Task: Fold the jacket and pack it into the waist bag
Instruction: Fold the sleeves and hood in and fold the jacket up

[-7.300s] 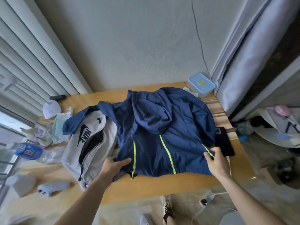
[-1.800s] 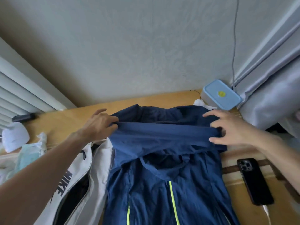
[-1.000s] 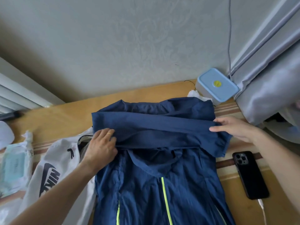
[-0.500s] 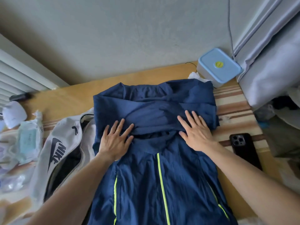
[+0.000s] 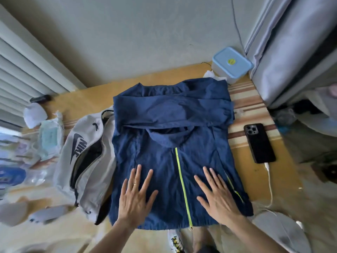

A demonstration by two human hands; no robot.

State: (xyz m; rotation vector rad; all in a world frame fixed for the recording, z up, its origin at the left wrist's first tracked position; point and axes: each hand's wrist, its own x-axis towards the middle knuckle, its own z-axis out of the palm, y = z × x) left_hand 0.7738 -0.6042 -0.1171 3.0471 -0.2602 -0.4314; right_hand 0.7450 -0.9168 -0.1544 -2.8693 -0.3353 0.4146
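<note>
Head view, looking down: navy jacket (image 5: 169, 156) spread front-up on the wooden tabletop (image 5: 87, 97), neon-yellow zipper (image 5: 182, 187) running from mid-chest down to the hem at the near edge. Both sleeves folded across the upper chest in a horizontal band, hood tucked beneath that band. Left hand (image 5: 135, 196) laid flat on the lower left panel, fingers spread and straight, grip apart, nothing clamped; ring visible on one finger. Right hand (image 5: 217, 196) laid flat on the lower right panel just beyond the zipper, fingers likewise spread, grip apart, nothing clamped. Hands positioned one on each side of the zipper, both pressing on fabric. Grey waist bag (image 5: 85, 159) with dark logo lying immediately left of the jacket, touching or slightly under its left edge, main zip open with dark interior exposed. Black phone (image 5: 259, 143) face-down on the striped mat (image 5: 244, 99) to the right of the jacket, apart from it, white cable (image 5: 269, 181) plugged into its near end. Light-blue lidded box (image 5: 231, 63) at the far right corner against the wall, just beyond the jacket's shoulder. Packet of wipes (image 5: 49, 137) and other blurred clutter at the far left, well apart from the jacket. Grey curtain (image 5: 284, 42) hanging at right.
</note>
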